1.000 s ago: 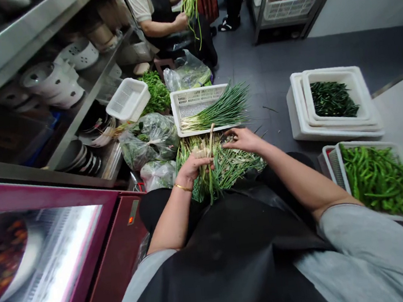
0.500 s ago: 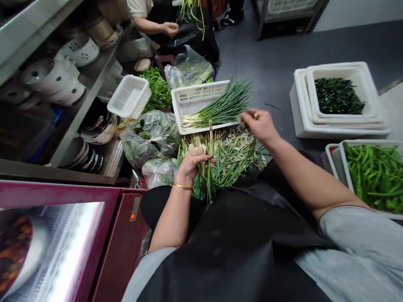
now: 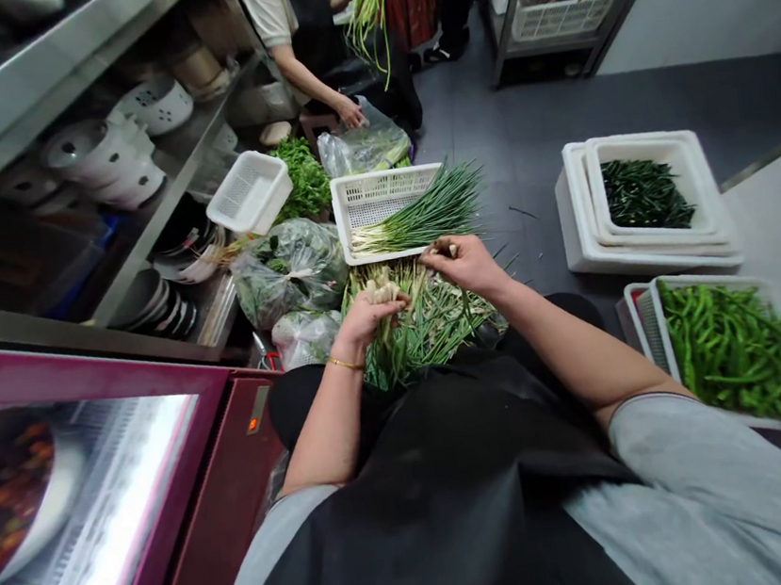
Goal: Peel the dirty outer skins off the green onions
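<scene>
My left hand (image 3: 364,320) is closed round a bunch of scallions (image 3: 389,345), pale root ends up and green leaves hanging down. To its right, my right hand (image 3: 462,263) is closed in a pinch over the pile; what its fingers hold is too small to make out. Loose green stalks and pale trimmings form a pile (image 3: 447,323) below both hands. Just beyond, a white perforated basket (image 3: 364,191) holds a neat bundle of long green scallions (image 3: 433,209), white ends to the left.
Bagged greens (image 3: 292,271) and a small white basket (image 3: 250,193) lie left, beside shelves of dishes (image 3: 146,104). At right are tubs of dark green peppers (image 3: 649,194) and light green peppers (image 3: 739,349). Ahead, a person (image 3: 305,56) holds greens and touches a plastic bag.
My right hand has moved left, closer to my left hand, which still grips its bunch. The other person's lower hand has come down onto the plastic bag.
</scene>
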The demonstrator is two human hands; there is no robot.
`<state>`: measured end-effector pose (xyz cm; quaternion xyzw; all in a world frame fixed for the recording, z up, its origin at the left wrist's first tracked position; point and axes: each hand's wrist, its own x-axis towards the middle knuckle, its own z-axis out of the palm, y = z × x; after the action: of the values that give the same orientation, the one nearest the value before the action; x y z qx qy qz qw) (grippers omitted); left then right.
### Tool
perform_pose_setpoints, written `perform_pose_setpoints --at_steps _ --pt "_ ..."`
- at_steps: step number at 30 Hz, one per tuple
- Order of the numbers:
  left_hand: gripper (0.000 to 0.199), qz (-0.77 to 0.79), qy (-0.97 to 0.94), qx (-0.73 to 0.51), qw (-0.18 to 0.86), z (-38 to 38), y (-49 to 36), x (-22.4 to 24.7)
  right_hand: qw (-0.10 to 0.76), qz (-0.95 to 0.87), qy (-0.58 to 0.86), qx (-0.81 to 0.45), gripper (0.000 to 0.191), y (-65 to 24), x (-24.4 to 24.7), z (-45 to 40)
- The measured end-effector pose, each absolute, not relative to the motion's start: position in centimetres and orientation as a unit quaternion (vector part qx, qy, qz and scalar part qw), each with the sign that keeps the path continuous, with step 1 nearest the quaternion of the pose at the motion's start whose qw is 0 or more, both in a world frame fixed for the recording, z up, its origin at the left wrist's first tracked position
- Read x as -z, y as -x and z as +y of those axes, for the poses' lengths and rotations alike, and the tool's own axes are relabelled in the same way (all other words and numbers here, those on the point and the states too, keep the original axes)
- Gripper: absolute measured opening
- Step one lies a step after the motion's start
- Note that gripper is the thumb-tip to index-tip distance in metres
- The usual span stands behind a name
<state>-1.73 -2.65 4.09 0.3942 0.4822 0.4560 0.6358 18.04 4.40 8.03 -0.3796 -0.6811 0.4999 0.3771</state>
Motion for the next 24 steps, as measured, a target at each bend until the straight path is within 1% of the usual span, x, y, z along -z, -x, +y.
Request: perform_pose_setpoints --at_steps 3,5,8,10,11,13,15,16,20,24 --pt "0.037 0.470 -0.411 -0.461 0.630 -1.9 1.4 -5.0 0.320 -0.691 0.337 -0.554 0.027 -17.4 -7.3 3.3" --pt "0.037 0.466 -0.414 -0.455 0.637 -1.5 0.9 -5.5 0.304 -0.704 0.322 -0.555 0.025 -17.4 -7.0 3.2" --pt "0.035 0.474 -0.395 -0.466 0.634 -1.6 0.1 -5.8 0.338 -0.731 0.375 -0.459 0.020 -18.5 -7.3 4.4" --pt "0.035 0.485 -0.381 -0.484 0.622 -1.8 -0.3 -5.6 0.374 -0.720 0.431 -0.395 0.021 -19.6 -7.8 5.4" --pt "0.034 0.489 -0.376 -0.490 0.616 -1.9 -0.4 -5.5 0.376 -0.713 0.449 -0.386 0.023 -20.0 -7.9 5.7" --pt "0.033 0.496 -0.371 -0.498 0.606 -2.1 -0.7 -5.2 0.336 -0.721 0.445 -0.412 0.026 -20.2 -7.9 5.7" --pt "0.032 0.501 -0.376 -0.500 0.598 -2.1 -0.8 -5.1 0.277 -0.748 0.415 -0.439 0.023 -19.5 -7.4 5.0" --pt "0.031 0.502 -0.380 -0.499 0.596 -2.0 -0.8 -5.1 0.263 -0.755 0.405 -0.444 0.021 -19.0 -7.1 4.6" --pt "0.031 0.501 -0.394 -0.488 0.597 -2.1 -0.4 -5.3 0.295 -0.745 0.397 -0.448 0.018 -17.2 -5.7 3.3" --pt "0.032 0.491 -0.400 -0.474 0.612 -2.4 -0.2 -5.4 0.336 -0.731 0.401 -0.438 0.016 -17.7 -5.9 4.0"
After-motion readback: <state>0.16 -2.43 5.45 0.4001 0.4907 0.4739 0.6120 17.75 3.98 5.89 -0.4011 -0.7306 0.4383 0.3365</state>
